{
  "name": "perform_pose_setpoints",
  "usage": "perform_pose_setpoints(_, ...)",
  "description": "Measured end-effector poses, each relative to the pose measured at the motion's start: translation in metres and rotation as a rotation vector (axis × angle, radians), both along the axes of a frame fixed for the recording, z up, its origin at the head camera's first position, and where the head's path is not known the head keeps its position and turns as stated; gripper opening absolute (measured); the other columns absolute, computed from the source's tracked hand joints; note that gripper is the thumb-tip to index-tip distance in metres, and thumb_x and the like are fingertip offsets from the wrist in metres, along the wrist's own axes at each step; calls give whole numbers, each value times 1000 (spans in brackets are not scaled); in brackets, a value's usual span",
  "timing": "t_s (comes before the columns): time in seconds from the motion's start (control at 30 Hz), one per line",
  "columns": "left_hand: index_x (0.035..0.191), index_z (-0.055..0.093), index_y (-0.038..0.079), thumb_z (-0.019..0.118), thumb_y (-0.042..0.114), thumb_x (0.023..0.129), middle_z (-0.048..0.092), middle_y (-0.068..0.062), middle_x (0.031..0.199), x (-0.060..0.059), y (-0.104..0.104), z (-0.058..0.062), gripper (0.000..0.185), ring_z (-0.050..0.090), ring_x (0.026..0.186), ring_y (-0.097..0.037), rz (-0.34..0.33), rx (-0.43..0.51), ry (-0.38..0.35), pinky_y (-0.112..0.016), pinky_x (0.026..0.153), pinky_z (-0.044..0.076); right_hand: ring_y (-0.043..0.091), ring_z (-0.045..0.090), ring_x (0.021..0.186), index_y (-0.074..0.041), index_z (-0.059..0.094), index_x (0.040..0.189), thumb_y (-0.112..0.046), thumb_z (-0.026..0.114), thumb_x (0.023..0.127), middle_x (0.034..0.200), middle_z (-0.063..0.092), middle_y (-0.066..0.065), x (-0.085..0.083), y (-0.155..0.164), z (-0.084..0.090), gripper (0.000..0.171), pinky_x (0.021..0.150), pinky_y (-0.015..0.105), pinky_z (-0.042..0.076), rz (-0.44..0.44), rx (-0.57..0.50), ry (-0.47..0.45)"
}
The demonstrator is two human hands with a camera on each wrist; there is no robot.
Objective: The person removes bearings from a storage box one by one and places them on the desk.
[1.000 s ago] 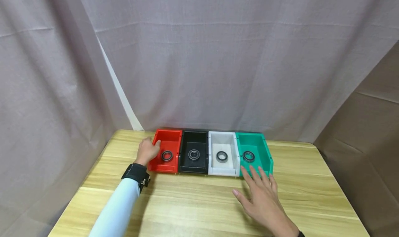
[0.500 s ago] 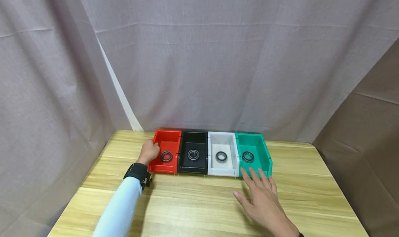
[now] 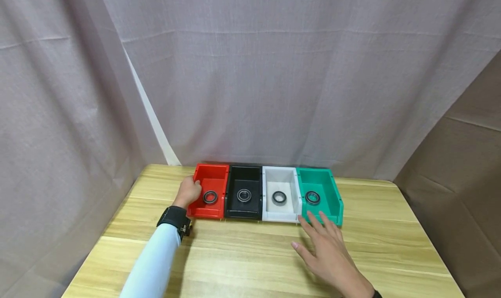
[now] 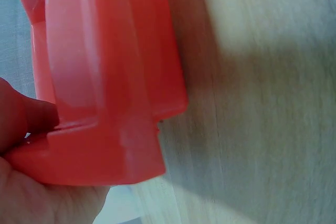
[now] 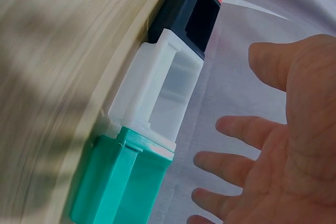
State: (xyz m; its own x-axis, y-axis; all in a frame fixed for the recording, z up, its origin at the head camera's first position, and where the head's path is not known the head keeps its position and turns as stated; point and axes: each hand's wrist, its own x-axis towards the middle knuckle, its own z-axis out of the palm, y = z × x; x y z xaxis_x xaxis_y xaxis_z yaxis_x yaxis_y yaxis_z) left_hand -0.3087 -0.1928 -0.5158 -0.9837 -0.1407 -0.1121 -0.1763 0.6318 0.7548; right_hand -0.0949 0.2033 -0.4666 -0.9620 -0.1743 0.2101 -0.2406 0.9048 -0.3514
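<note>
A red bin point(image 3: 211, 172) stands at the left end of a joined row, and my left hand point(image 3: 188, 191) grips its left side wall. In the left wrist view the thumb and palm of the left hand point(image 4: 31, 198) pinch the rim of the red bin point(image 4: 105, 77). To its right sit a black bin point(image 3: 245, 175), a white bin point(image 3: 279, 175) and a green bin point(image 3: 315, 176). One ring-shaped ball bearing lies flat in each bin, such as the bearing point(image 3: 205, 197) in the red one. My right hand point(image 3: 330, 252), fingers spread, hovers by the green bin's front edge, holding nothing.
The bins stand near the back edge of a wooden table point(image 3: 235, 259). A grey curtain point(image 3: 250, 93) hangs close behind them and along the left. A brown panel point(image 3: 462, 180) borders the right side.
My left thumb has come down over the red bin's wall from a more raised position. The right hand has shifted slightly left. The bins and bearings stay in place.
</note>
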Motion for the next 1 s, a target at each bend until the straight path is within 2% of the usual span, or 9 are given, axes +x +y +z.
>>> perform_pose_setpoints(0.3, 128, 61, -11, 45, 14, 110, 65, -24, 112, 1, 1, -4, 35, 60, 100, -33, -12, 40, -7, -44, 90, 50, 53, 37, 155, -13, 54, 157, -44, 72, 101, 162, 52, 20, -7, -1, 2, 67, 118, 79, 31, 40, -10, 12)
perform_pose_setpoints(0.47, 130, 60, -12, 45, 14, 110, 66, -26, 115, 1, -1, -3, 36, 61, 102, -34, -18, 43, 4, -47, 93, 51, 46, 51, 145, -11, 56, 156, -40, 75, 100, 157, 58, 20, -20, -7, 5, 66, 115, 69, 41, 69, -9, 33)
perform_pose_setpoints(0.6, 128, 62, -12, 46, 14, 110, 66, -24, 111, 0, -2, -2, 35, 61, 100, -33, -25, 40, 19, -46, 92, 51, 41, 55, 138, -10, 56, 155, -40, 75, 100, 152, 62, 18, -30, -17, 7, 66, 112, 61, 47, 72, -7, 11)
perform_pose_setpoints(0.77, 130, 63, -11, 46, 14, 110, 67, -25, 112, 1, -2, -2, 36, 61, 101, -33, -22, 58, 17, -47, 93, 51, 39, 55, 139, -12, 57, 155, -41, 75, 100, 151, 63, 15, -40, -33, 9, 65, 113, 61, 48, 87, -6, -17)
perform_pose_setpoints(1.0, 134, 60, -11, 45, 15, 111, 67, -27, 120, 2, -1, -4, 38, 62, 107, -35, -5, 86, 9, -51, 101, 52, 38, 54, 142, -14, 54, 157, -42, 72, 101, 155, 60, 15, -52, -60, 19, 66, 118, 60, 45, 162, 2, -33)
